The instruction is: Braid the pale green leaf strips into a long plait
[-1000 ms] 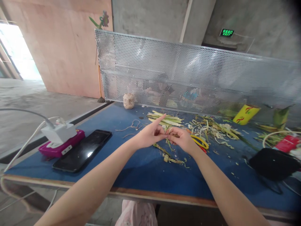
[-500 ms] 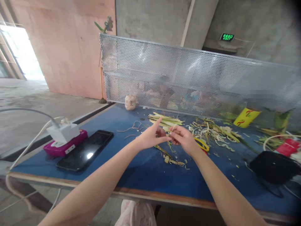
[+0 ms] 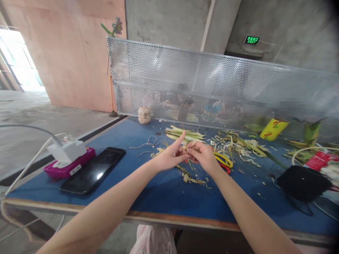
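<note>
My left hand (image 3: 171,155) and my right hand (image 3: 203,155) meet over the blue table, fingertips almost touching. Both are closed in a pinch on a small pale-green plant piece (image 3: 185,146), mostly hidden by the fingers; one finger of the left hand points up. Just behind lies a bundle of trimmed green stalks (image 3: 196,135). Under and beside the right hand are scissors with yellow and red handles (image 3: 225,160). A knobbly root with a thin stem (image 3: 194,180) rests on the table below the hands.
Stringy peelings (image 3: 238,146) spread to the right, near a yellow packet (image 3: 273,129) and a black pouch (image 3: 304,185). On the left are a phone (image 3: 92,171) and a magenta power strip (image 3: 69,165) with cables. A perforated metal screen (image 3: 164,77) borders the far edge.
My left fingers have closed in toward the right hand's fingertips, where they were apart before. The view has shifted slightly, and more of the scissors shows.
</note>
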`<state>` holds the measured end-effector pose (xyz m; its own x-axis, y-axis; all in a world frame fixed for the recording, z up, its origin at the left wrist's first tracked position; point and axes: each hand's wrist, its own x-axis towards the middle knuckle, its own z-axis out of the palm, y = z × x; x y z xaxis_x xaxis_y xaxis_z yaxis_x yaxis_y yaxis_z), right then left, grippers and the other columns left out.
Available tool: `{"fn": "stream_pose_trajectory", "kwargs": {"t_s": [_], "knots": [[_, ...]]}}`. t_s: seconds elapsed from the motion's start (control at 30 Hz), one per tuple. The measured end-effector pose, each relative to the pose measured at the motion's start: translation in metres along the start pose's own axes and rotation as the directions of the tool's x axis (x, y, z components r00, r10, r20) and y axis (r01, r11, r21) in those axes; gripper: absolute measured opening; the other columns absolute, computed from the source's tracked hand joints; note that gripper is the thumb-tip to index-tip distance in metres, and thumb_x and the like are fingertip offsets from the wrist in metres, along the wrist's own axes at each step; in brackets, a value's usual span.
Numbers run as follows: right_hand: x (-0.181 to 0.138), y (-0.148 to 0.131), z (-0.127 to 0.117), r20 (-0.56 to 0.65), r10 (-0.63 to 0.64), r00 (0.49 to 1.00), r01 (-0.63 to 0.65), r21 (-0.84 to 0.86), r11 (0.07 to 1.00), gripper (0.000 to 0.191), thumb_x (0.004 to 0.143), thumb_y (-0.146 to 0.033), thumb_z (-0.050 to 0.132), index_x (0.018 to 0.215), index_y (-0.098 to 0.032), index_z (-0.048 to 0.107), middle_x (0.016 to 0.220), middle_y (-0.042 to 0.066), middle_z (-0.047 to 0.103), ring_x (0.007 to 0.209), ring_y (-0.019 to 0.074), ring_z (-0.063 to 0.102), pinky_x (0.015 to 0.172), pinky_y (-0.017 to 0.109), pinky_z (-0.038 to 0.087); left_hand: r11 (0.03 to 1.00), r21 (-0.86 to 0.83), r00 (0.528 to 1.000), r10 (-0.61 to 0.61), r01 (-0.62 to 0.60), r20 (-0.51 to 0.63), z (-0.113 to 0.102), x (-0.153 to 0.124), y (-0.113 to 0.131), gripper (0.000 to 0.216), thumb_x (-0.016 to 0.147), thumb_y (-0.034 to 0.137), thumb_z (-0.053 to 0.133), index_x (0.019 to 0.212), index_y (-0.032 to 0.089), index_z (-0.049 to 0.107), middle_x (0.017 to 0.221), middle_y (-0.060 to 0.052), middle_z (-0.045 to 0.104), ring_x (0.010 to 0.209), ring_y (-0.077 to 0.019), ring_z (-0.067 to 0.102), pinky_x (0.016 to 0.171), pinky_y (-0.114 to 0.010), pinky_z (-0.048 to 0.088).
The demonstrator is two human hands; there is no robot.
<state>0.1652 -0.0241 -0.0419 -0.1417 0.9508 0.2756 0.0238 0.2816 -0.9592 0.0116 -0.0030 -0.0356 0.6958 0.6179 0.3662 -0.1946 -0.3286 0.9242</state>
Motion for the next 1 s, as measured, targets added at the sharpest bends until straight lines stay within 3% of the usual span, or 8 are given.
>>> {"fn": "stream_pose_trajectory", "kwargs": {"t_s": [0.13,0.23,0.37,0.47,0.57,0.8,0.9,1.0], "knots": [[0.002,0.001,-0.009,0.007,-0.009,1.000,0.009,-0.094,0.996,0.025,0.072,-0.044,0.057,0.078,-0.020,0.056,0.055,-0.003,0.051,0.043,0.0094,0.044,0.038,0.021,0.031,0.996,0.087,0.999,-0.030,0.031,-0.015,-0.002,0.000,-0.001,0.082,0.076,0.015,0.052,0.138,0.020,-0.002,0.063,0.004,0.054,0.063,-0.0102,0.056,0.062,-0.025,0.043],[0.002,-0.003,-0.015,-0.012,-0.135,0.991,0.124,-0.311,0.942,0.028,0.077,-0.045,0.051,0.080,-0.020,0.064,0.065,0.002,0.055,0.058,0.0143,0.050,0.053,0.028,0.040,0.959,0.281,0.998,-0.033,0.045,-0.047,-0.007,-0.001,0.000,0.078,0.078,0.020,0.051,0.138,0.016,0.003,0.067,0.000,0.059,0.064,-0.0128,0.056,0.062,-0.028,0.043],[0.000,-0.009,-0.013,-0.003,-0.272,0.962,0.238,-0.478,0.846,0.025,0.078,-0.039,0.051,0.081,-0.021,0.068,0.078,0.005,0.057,0.076,0.0184,0.053,0.067,0.031,0.042,0.838,0.544,0.982,0.072,0.034,-0.172,-0.008,-0.003,0.002,0.087,0.069,0.032,0.063,0.137,0.018,0.010,0.095,-0.010,0.059,0.076,-0.0167,0.054,0.060,-0.028,0.043],[-0.002,-0.009,-0.006,-0.001,-0.253,0.967,0.230,-0.415,0.880,0.020,0.077,-0.033,0.053,0.081,-0.019,0.068,0.082,0.006,0.062,0.076,0.0189,0.056,0.067,0.032,0.044,0.860,0.510,0.962,0.149,-0.012,-0.229,-0.003,-0.002,0.003,0.083,0.070,0.027,0.062,0.136,0.022,0.013,0.103,-0.010,0.056,0.080,-0.0159,0.054,0.058,-0.025,0.043],[-0.002,-0.008,-0.002,-0.047,-0.282,0.958,0.245,-0.373,0.895,0.018,0.076,-0.032,0.056,0.081,-0.020,0.069,0.082,0.006,0.061,0.078,0.0190,0.055,0.069,0.032,0.044,0.932,0.361,0.957,0.109,-0.004,-0.270,0.004,-0.001,0.003,0.078,0.072,0.021,0.060,0.136,0.021,0.015,0.098,-0.008,0.059,0.067,-0.0111,0.055,0.057,-0.024,0.043],[-0.001,-0.005,-0.002,-0.146,-0.354,0.924,0.263,-0.431,0.863,0.021,0.075,-0.038,0.057,0.088,-0.027,0.070,0.074,0.003,0.043,0.072,0.0165,0.046,0.063,0.031,0.043,0.991,0.127,0.926,0.088,-0.044,-0.366,0.010,0.003,0.011,0.081,0.071,0.015,0.059,0.136,0.018,0.011,0.087,-0.007,0.063,0.066,-0.0118,0.058,0.064,-0.027,0.048],[-0.002,-0.006,-0.001,-0.163,-0.458,0.874,0.324,-0.506,0.799,0.017,0.076,-0.034,0.056,0.085,-0.029,0.070,0.085,0.005,0.042,0.079,0.0177,0.045,0.070,0.035,0.042,0.988,0.152,0.954,0.029,0.017,-0.299,0.008,0.003,0.015,0.082,0.072,0.016,0.059,0.137,0.016,0.008,0.078,-0.004,0.063,0.061,-0.0111,0.057,0.062,-0.027,0.048],[-0.003,-0.006,0.001,-0.135,-0.546,0.827,0.369,-0.602,0.708,0.015,0.077,-0.029,0.056,0.078,-0.031,0.071,0.095,0.005,0.045,0.083,0.0189,0.044,0.077,0.039,0.040,0.945,0.325,0.960,0.049,0.045,-0.276,0.008,0.003,0.016,0.078,0.072,0.018,0.058,0.137,0.017,0.013,0.072,-0.002,0.062,0.063,-0.0125,0.058,0.058,-0.025,0.046]]}}
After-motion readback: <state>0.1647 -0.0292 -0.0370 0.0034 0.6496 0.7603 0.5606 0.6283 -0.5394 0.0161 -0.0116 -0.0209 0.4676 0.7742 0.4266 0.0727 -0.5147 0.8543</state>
